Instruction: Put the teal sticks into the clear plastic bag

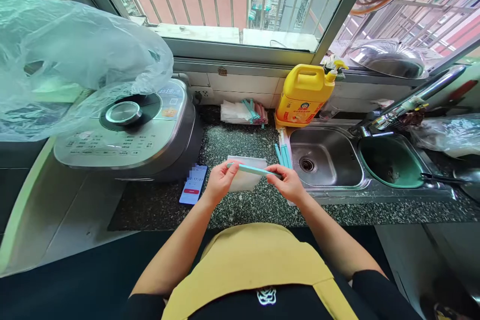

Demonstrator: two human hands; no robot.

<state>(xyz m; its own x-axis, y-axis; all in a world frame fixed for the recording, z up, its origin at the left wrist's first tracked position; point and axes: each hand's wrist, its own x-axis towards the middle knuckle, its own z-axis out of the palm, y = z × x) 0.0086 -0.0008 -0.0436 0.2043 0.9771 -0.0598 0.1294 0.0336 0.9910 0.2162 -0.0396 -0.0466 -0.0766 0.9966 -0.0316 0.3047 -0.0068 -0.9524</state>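
Note:
A long, thin turquoise bag-sealing clip (252, 169) stretches nearly level between my two hands. My left hand (219, 182) pinches its left end between thumb and fingers. At the other end, the fingers of my right hand (289, 185) are closed around the clip. Just beneath it is a whitish, translucent plastic bag (243, 182); I cannot tell whether the clip is fastened onto it. More turquoise clips (285, 156) lie beside the sink, close to my right hand. Against the wall sits a pile of clear bags (236, 112) with turquoise and pink clips on them.
A phone (193, 185) lies left of my left hand. Further left stands a large grey cooker (127, 130), partly under a plastic bag (86, 60). A yellow jug (304, 95) stands behind the steel sink (326, 155). A green basin (392, 160) sits at right.

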